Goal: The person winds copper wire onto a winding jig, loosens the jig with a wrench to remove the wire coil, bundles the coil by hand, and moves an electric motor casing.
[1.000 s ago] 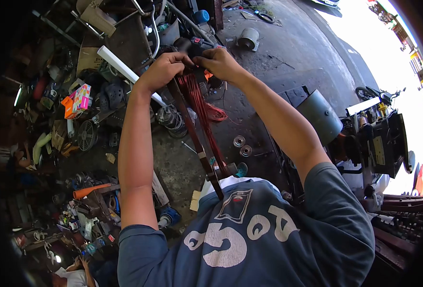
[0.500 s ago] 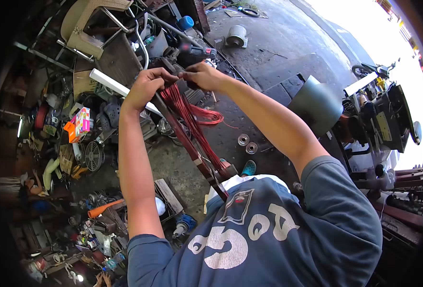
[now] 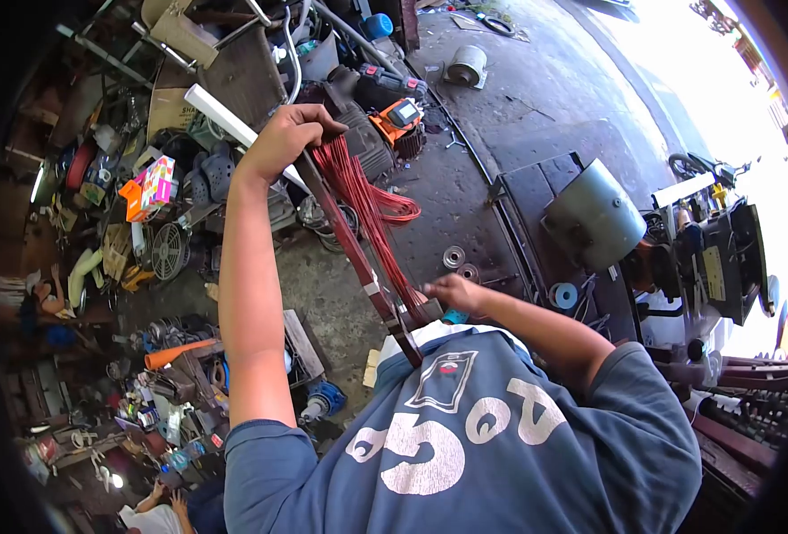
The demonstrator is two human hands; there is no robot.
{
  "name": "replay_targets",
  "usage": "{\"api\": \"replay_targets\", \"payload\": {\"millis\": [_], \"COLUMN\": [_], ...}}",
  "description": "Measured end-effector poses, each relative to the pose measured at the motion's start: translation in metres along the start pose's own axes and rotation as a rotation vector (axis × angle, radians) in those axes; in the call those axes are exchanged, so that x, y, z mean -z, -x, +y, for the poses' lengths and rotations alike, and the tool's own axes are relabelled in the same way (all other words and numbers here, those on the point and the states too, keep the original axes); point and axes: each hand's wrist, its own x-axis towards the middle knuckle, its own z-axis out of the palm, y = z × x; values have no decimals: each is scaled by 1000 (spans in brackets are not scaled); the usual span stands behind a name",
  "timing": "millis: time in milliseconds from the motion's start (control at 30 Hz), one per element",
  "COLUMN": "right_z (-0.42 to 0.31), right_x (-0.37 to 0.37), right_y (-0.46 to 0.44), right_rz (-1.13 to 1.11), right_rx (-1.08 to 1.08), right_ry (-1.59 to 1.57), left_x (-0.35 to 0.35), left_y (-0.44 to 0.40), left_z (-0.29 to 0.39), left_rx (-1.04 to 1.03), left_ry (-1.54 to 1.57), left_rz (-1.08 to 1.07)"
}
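The left arm [image 3: 253,294] reaches out far ahead of the body, nearly straight at the elbow, with its forearm bare. Its wrist [image 3: 250,178] bends inward, and the left hand [image 3: 292,141] is closed, fingers curled over toward the right side. The right arm [image 3: 545,319] is bent at the elbow, the forearm angled across in front of the waist. The right hand [image 3: 454,293] sits low, close to the body, fingers loosely curled and slightly blurred. The hands are well apart.

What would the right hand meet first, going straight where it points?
The right hand would probably meet the red wires first, near their lower end, though depth is hard to judge.
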Motion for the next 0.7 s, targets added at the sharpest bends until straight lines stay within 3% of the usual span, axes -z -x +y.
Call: {"api": "replay_targets", "payload": {"millis": [33,133,200,233,267,400,467,533,667,700], "right_z": [59,31,47,-1,10,-131,-165,-224,-303,-312], "right_x": [2,-5,-4,-12,-11,-12,-6,6,71,80], "right_y": [-25,20,23,51,48,94,79,60,-8,-14], "right_rz": [-37,-139,-288,-316,-358,-355,-347,-185,377,416], "right_rx": [-29,156,567,337,520,483,685,609,1043,954], "right_ry": [264,594,729,727,656,1174,1249,1411,1102,1031], "left_x": [0,-2,-2,-1,0,-1,-6,-15,-16,-20], "left_y": [0,2,2,2,1,3,-2,-4,-8,-6], "left_z": [-3,-3,-11,-12,-12,-9,-7,-7,-2,3], "left_rx": [-3,11,60,77,91,88,94,84,80,56], "left_ry": [2,-86,-76,-86,-96,-35,-54,-67,-78,-69], "left_rz": [17,60,86,90,92,72,75,65,6,19]}}
